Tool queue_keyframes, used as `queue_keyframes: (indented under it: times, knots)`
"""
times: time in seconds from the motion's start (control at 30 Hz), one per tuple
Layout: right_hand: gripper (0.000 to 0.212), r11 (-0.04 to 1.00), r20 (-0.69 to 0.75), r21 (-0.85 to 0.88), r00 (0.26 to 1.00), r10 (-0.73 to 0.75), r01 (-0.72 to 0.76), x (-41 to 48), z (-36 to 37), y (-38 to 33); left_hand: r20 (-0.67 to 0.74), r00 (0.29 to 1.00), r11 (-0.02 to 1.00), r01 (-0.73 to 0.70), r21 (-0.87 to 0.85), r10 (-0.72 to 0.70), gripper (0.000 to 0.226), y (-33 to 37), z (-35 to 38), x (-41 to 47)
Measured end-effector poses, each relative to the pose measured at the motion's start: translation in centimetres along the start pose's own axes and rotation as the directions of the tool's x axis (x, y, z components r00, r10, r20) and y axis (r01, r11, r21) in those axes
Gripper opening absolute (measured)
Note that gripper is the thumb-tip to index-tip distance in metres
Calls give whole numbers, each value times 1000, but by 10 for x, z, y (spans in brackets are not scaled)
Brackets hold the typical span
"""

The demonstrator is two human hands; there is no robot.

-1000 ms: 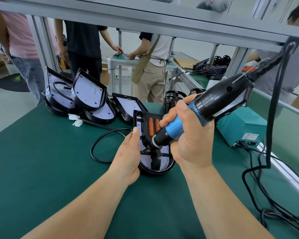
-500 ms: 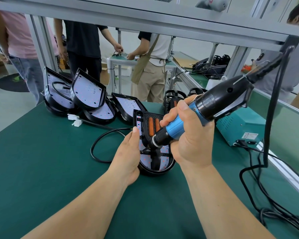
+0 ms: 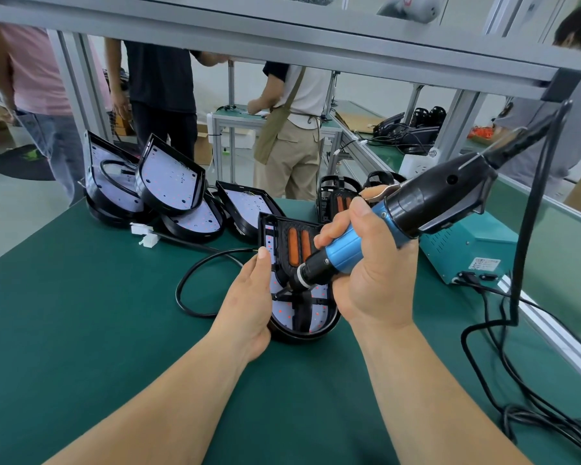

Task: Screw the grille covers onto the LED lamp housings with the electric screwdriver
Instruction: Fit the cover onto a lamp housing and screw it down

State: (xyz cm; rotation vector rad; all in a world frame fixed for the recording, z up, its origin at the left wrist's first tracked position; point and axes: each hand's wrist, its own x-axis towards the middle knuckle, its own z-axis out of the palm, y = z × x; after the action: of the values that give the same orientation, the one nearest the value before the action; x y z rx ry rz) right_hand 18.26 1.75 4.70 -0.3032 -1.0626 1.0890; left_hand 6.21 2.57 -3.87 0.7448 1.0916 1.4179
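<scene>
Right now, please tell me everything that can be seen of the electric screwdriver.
The electric screwdriver has a shiny blue grip, a thicker black rear body, a black nose with a silver ring, and a copper-coloured lever on top. A black cable leaves its rear end. It is tilted, nose down-left, with the bit set on the grille cover of the lamp housing. The right hand grips the blue part.

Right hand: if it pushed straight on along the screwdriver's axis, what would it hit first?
The electric screwdriver in the right hand points down-left, and its bit seems to sit on the grille cover of the lamp housing. Just past that lies the left hand, though depth is unclear.
</scene>
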Motion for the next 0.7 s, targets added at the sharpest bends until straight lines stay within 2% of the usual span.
queue_keyframes:
  times: [0.33, 0.7]
  knots:
    - [9, 1000, 3, 3, 1000, -1, 1, 1, 0, 1, -9, 1000, 999, 18, -32, -18, 47, 4, 3, -3]
    - [10, 992, -175, 93, 980, 97, -81, 2, -10, 2, -19, 999, 999, 25, -39, -26, 47, 5, 2, -3]
